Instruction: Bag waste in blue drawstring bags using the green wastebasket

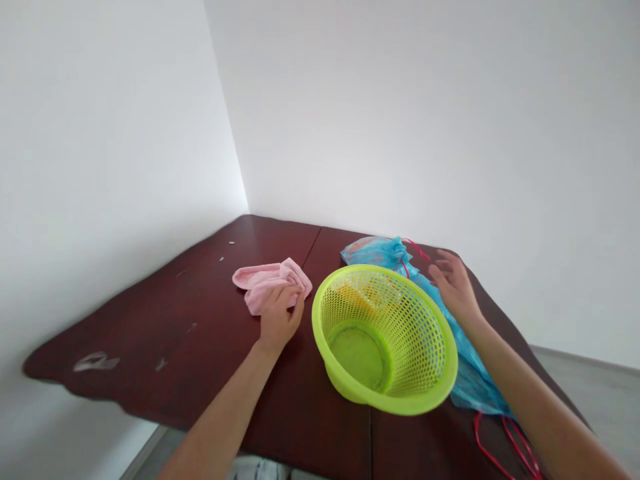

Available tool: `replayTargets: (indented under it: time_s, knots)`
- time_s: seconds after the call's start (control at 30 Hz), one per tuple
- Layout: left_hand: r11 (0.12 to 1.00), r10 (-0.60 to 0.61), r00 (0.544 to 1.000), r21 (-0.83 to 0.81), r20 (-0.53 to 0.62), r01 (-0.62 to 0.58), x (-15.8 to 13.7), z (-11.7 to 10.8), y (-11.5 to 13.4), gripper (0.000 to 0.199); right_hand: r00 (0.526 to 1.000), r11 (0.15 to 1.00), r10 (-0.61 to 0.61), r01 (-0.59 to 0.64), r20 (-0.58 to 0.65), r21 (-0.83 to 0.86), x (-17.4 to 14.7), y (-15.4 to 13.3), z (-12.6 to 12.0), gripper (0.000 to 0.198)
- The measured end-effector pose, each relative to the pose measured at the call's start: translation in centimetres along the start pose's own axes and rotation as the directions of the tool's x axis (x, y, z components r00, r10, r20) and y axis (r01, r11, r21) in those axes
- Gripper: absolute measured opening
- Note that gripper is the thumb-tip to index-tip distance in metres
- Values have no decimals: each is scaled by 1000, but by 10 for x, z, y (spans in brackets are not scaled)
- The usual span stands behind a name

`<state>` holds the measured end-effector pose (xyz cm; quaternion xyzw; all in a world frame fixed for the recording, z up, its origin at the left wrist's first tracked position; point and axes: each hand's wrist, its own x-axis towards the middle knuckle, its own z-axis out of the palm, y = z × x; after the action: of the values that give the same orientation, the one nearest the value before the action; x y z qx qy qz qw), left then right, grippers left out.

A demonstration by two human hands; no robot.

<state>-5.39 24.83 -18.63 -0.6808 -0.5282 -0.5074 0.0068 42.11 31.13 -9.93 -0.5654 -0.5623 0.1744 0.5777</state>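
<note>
My left hand (280, 316) is closed on the near right part of a crumpled pink cloth (261, 280), which rests on the table. To the right of it stands a yellow-green plastic basket (326, 353) with perforated sides, its inside facing me. My right hand (454, 283) is at the basket's far right, fingers apart and nothing in them. Beneath and beside that hand lie blue see-through plastic bags (473, 373) with red drawstrings (515, 443). The basket partly hides the bags.
The dark red wooden table (165, 313) has a wavy edge and a seam. White scraps (95, 361) lie on its left side. White walls (400, 120) meet behind the table, and a grey floor (595, 383) shows at the right.
</note>
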Motion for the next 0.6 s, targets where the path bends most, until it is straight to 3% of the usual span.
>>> replayTargets:
  time_s: [0.03, 0.1, 0.2, 0.27, 0.33, 0.37, 0.4, 0.53, 0.6]
  knots:
    - [995, -51, 998, 79, -37, 53, 5, -5, -4, 27, 998, 999, 33, -32, -47, 12, -20, 7, -13, 86]
    - [946, -193, 980, 257, -39, 196, 15, -13, -16, 51, 988, 987, 124, -113, -96, 110, -71, 14, -38, 76]
    - [839, -403, 911, 435, 94, 326, 24, -15, -36, 85, 940, 943, 254, -187, -230, 275, -164, 12, -59, 51]
    - [821, -445, 881, 467, 161, 330, 26, -13, -46, 88, 861, 911, 340, -202, -379, 360, -227, 7, -59, 30]
    - [823, -454, 866, 471, 211, 318, 27, -12, -50, 87, 753, 908, 354, -133, -555, 398, -282, 2, -49, 13]
    - [821, -465, 853, 474, 236, 317, 27, -11, -50, 87, 750, 912, 343, -122, -566, 392, -304, 0, -42, 9]
    - [815, -483, 837, 483, 257, 321, 28, -11, -49, 86, 766, 920, 323, -116, -555, 375, -323, -2, -35, 8]
    - [781, -537, 792, 526, 290, 337, 29, -12, -41, 83, 934, 974, 87, -6, -346, 228, -361, -4, -14, 17]
    - [791, -527, 791, 518, 310, 324, 29, -12, -35, 86, 961, 981, -19, 70, -275, 179, -364, -2, -10, 21]
